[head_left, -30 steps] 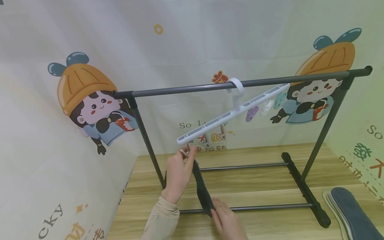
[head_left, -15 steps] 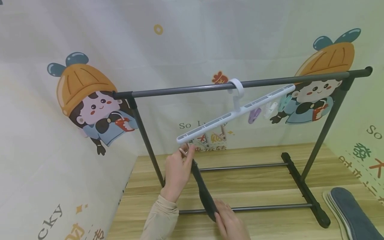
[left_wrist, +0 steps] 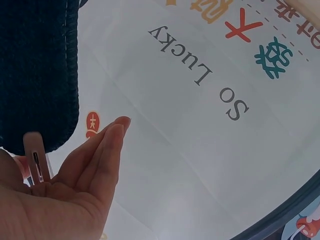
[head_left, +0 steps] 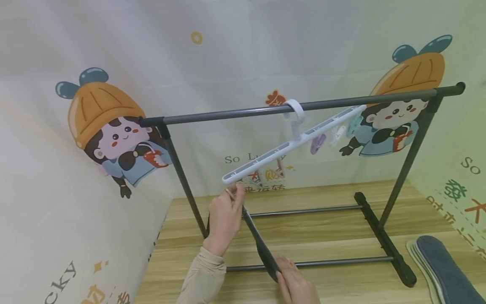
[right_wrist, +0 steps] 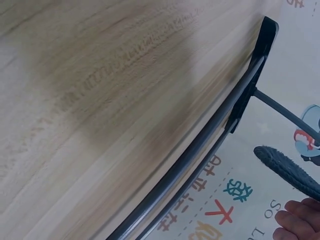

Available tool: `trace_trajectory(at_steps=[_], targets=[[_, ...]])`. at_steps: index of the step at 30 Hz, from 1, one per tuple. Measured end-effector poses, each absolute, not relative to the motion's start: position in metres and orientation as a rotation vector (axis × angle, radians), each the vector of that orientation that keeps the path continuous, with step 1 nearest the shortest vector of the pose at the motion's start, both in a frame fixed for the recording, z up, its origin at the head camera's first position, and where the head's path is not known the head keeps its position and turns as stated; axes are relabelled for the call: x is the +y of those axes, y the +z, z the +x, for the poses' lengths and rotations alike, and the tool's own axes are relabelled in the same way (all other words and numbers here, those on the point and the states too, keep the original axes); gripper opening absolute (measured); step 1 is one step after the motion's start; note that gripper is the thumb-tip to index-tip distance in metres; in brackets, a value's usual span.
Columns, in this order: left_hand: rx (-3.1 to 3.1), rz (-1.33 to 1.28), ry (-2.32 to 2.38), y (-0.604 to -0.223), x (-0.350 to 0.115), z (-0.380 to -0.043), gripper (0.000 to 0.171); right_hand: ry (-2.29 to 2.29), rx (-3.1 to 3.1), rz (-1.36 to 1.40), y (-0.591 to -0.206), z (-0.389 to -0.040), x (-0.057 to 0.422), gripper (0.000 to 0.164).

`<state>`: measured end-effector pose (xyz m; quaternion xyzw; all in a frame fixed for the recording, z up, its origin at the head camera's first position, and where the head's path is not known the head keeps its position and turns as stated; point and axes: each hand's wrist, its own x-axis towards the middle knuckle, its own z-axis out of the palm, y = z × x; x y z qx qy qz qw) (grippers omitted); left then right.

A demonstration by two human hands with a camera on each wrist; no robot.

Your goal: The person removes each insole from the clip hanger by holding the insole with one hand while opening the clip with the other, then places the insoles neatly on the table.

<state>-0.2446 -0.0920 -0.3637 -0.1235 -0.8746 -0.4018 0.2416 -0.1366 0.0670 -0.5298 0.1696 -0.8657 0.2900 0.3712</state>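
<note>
A dark blue insole (head_left: 262, 249) with a stitched edge slants below the low left end of a white hanger (head_left: 262, 160). My left hand (head_left: 224, 217) pinches a pale pink clothespin (left_wrist: 37, 160) at the insole's upper end; in the left wrist view the clip overlaps the insole's rounded tip. The insole's lower end is held by my right hand (head_left: 296, 280), its fingers along the edge. Only those fingers and part of the insole (right_wrist: 285, 167) show in the right wrist view. The hanger hangs tilted by its hook from the rack's bar (head_left: 243, 112).
More clothespins dangle from the hanger, including a purple one (head_left: 318, 143) and a white one (head_left: 338, 136). A stack of insoles (head_left: 442, 266) lies at the right on the wooden surface (head_left: 334, 236). The rack's black foot (head_left: 385, 238) stands left of that stack.
My right hand has shifted slightly right and down with the insole's lower end, and the insole now appears more edge-on. The hanger's far end swung right, then back. My left hand stays nearly still.
</note>
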Motion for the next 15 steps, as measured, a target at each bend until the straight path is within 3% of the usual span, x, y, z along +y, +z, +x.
trace_trajectory(at_steps=[7,15], targets=[[-2.415,-0.321,-1.105,-0.365,-0.094,-0.245,0.044,0.762,-2.178,0.441,-0.540,-0.134,0.073,0.025],[-2.408,-0.327,-1.105,-0.364,-0.097,-0.245,0.048,0.769,-2.116,0.419,-0.559,-0.125,0.086,0.041]])
